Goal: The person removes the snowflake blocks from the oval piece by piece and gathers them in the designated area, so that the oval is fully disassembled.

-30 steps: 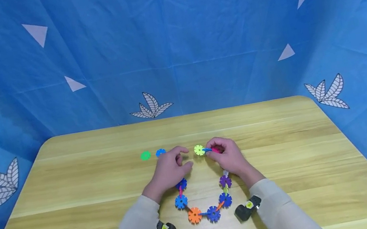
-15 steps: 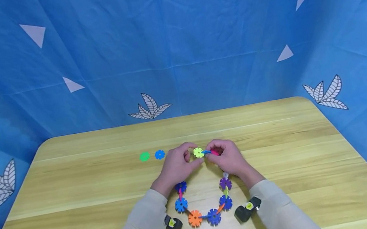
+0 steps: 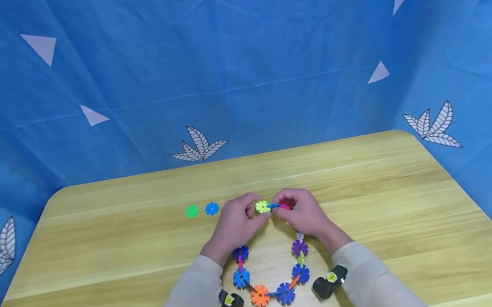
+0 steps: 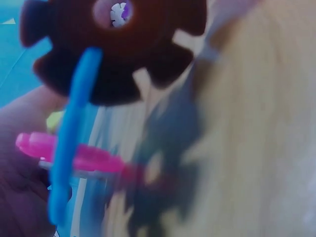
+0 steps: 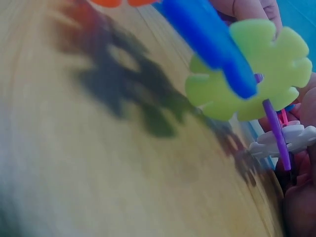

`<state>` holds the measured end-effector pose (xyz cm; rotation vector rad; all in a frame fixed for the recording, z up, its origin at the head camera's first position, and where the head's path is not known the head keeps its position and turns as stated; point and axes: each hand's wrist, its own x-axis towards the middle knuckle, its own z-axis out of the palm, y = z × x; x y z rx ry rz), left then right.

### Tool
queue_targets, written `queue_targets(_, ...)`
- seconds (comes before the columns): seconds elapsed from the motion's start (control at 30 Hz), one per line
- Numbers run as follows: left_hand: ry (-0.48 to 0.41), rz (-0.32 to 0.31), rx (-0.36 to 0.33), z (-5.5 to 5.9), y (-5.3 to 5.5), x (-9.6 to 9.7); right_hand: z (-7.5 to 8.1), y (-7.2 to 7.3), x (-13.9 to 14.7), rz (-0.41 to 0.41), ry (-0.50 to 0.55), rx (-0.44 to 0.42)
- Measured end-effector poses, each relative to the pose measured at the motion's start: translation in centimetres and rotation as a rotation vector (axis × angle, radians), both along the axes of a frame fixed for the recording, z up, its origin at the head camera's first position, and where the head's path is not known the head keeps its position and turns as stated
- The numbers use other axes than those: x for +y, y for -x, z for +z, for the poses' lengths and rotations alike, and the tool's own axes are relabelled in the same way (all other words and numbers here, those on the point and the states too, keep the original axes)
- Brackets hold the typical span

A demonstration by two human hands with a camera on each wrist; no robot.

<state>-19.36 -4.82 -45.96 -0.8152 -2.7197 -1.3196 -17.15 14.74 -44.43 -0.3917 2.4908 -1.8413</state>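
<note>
The right hand [image 3: 304,213] pinches a pink disc [image 3: 285,206] with bent fingers, little spread, probably to steady this end. The left hand [image 3: 233,224] has thumb and forefinger curled round the yellow disc [image 3: 259,208]; how firmly they press, I cannot tell. Between these 2 discs a blue disc [image 3: 273,205] stands edge-on, so this short row's long axis runs left to right, its yellow end pointing left. Nearer the person, the chain [image 3: 282,298] rests on the bench [image 3: 377,191] in a U, bend towards the person and both arms pointing away, perhaps so its ends lie by the hands. The green disc [image 3: 192,212] and loose blue disc [image 3: 212,209] lie left, seemingly kept within reach.
</note>
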Motion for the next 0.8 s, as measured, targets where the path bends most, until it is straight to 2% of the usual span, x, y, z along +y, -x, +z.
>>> queue_targets(0.4,-0.048,-0.011,0.031,-0.09,-0.04,-0.61,-0.03,-0.01,-0.15,0.023,0.033,0.021)
queue_targets(0.7,-0.077,-0.018,0.019,-0.11,-0.05,-0.68,-0.14,0.07,0.06,0.051,0.020,0.022)
queue_targets(0.8,-0.079,-0.034,-0.013,-0.13,0.06,-0.56,-0.12,0.01,0.16,0.059,0.016,0.018)
